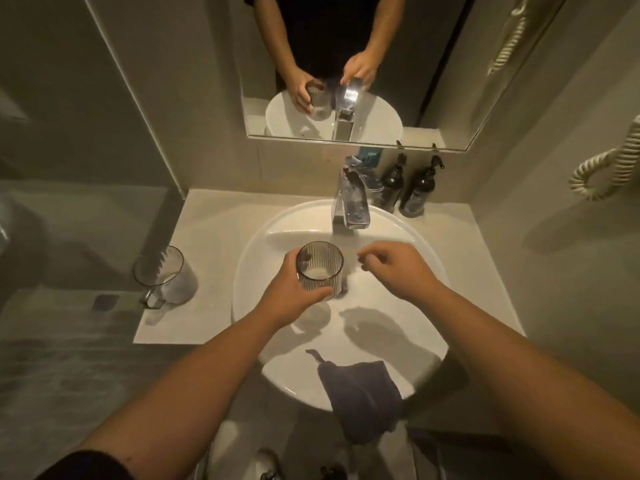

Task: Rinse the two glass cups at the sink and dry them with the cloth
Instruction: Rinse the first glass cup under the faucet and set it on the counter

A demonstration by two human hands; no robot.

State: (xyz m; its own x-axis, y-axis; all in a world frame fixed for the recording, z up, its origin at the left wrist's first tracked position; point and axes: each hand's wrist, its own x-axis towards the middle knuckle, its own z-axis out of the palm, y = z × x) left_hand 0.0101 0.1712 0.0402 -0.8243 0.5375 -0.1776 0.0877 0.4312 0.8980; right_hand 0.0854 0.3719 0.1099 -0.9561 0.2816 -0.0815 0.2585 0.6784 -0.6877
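Observation:
My left hand grips a ribbed glass cup upright over the white sink, just in front of the chrome tap. A little water lies in the cup's bottom. My right hand hovers over the basin to the right of the cup, fingers loosely curled, holding nothing. A second glass cup, with a handle, stands on the counter left of the sink. A dark cloth hangs over the sink's near rim.
Two dark pump bottles stand at the back right of the counter beside the tap. A mirror above reflects my hands. A coiled cord hangs on the right wall.

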